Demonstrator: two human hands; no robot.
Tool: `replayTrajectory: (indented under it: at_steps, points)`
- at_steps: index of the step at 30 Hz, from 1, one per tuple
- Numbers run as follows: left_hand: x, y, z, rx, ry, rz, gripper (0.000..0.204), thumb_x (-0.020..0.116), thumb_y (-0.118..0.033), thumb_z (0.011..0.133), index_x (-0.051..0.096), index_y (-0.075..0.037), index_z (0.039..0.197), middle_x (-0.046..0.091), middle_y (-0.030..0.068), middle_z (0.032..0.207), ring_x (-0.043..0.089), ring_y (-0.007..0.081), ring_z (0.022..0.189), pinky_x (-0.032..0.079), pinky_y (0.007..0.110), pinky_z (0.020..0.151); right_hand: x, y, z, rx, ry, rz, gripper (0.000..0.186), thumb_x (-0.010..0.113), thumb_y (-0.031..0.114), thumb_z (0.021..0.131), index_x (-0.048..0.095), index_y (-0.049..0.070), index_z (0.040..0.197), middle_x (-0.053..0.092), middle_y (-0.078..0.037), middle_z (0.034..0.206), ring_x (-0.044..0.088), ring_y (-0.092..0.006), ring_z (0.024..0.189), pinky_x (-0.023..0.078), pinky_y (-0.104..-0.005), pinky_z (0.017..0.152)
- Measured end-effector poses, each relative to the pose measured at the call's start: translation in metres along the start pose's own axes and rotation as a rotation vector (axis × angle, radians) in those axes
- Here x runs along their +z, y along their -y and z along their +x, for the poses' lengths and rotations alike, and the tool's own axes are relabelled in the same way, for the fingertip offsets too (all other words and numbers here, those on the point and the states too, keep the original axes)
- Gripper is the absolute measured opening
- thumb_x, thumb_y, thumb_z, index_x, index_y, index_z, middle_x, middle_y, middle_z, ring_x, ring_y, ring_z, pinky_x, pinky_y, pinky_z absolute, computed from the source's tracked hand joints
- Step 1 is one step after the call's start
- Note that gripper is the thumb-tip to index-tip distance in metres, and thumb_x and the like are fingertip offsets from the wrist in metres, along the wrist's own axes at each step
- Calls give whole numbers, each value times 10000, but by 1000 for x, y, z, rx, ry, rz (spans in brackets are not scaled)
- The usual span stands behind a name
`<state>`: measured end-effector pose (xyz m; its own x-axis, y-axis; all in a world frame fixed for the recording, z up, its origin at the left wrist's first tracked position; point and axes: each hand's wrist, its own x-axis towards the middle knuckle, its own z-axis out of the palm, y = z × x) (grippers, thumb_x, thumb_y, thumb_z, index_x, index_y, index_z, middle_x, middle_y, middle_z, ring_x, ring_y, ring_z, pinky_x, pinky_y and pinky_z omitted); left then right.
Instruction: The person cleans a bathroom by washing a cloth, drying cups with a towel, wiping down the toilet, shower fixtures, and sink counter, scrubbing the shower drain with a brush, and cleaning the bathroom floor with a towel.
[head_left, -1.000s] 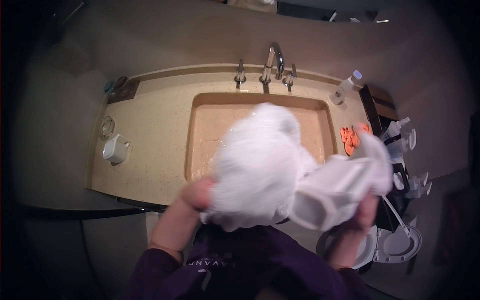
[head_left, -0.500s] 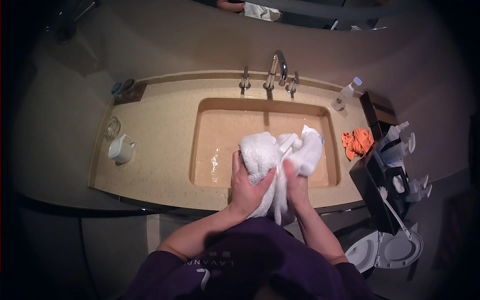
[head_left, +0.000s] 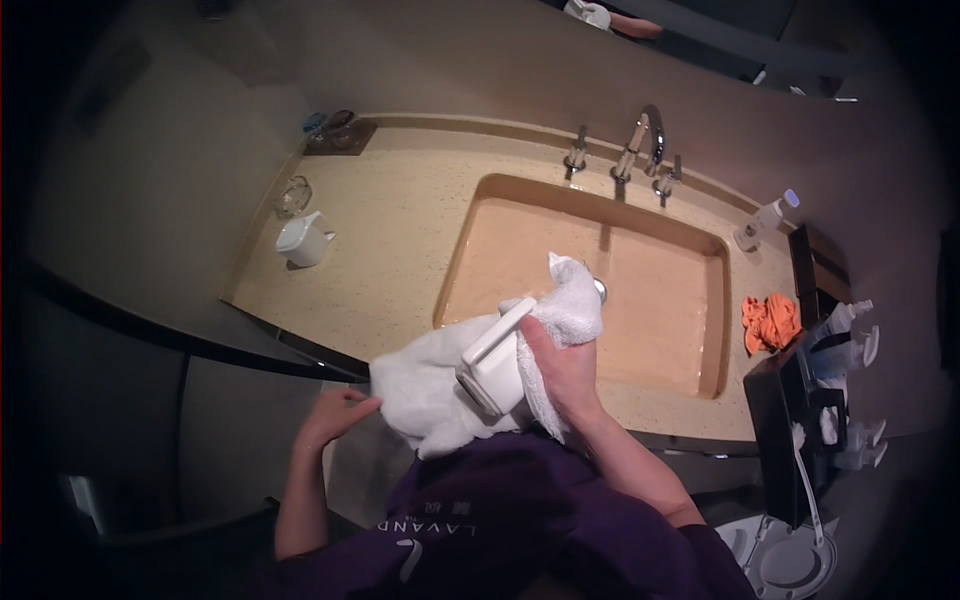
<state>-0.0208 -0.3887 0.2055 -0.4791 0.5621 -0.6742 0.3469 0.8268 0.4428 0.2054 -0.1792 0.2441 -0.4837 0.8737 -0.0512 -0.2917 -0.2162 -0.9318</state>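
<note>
A white mug [head_left: 498, 375] with a long squared handle lies on its side at the sink's front edge. My right hand [head_left: 565, 375] is closed on it through a white towel [head_left: 425, 385], thumb toward the handle. Part of the towel bunches up beyond that hand, over the basin, and the rest spreads left under the mug. At the towel's left end, my left hand [head_left: 338, 415] has its fingertips drawn together on the edge. Below both hands is my purple shirt.
A sink [head_left: 665, 330] is set in the beige counter, with a chrome faucet [head_left: 640, 145] behind. Another white mug [head_left: 303, 240] and a clear glass [head_left: 293, 197] stand left. To the right are a bottle [head_left: 765, 222], an orange cloth [head_left: 770, 323] and a black caddy [head_left: 775, 430] of spray bottles.
The view has turned and shifted left. My left hand has moved from the bundle out to the towel's left edge. The towel is spread wider and the mug shows more fully.
</note>
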Motion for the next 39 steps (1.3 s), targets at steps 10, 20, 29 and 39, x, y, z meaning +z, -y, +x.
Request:
replayTrajectory:
  at_steps: [10, 20, 29, 39]
  points:
    - [39, -136, 12, 685, -362, -1168, 142, 420, -137, 885, 485, -21, 934, 581, 87, 852, 542, 124, 806, 436, 243, 715, 9, 18, -10, 32, 482, -253, 423, 695, 166, 710, 520, -2, 1056, 556, -82, 1008, 515, -166, 952, 407, -297, 822]
    - [17, -190, 42, 1019, 57, -421, 142, 421, -48, 798, 490, -37, 675, 561, 104, 671, 559, 176, 634, 450, 292, 626, -20, -13, 16, 235, 903, -618, 415, 587, 240, 773, 471, 35, 1114, 523, -130, 1022, 491, -206, 965, 398, -312, 842]
    - [33, -207, 96, 539, -4, -295, 324, 410, -217, 884, 578, 3, 716, 559, 67, 617, 522, 145, 584, 418, 278, 581, -51, -83, 44, -338, 892, -930, 402, 569, 212, 745, 498, 33, 1098, 508, -173, 1126, 391, -326, 1134, 272, -409, 968]
    - [40, -192, 78, 1155, -161, -750, 338, 367, -228, 910, 557, -16, 728, 613, 82, 747, 573, 152, 657, 456, 265, 628, -49, -23, 31, 804, 492, 419, 393, 608, 103, 789, 469, 3, 1143, 545, -98, 1056, 547, -158, 909, 482, -292, 745]
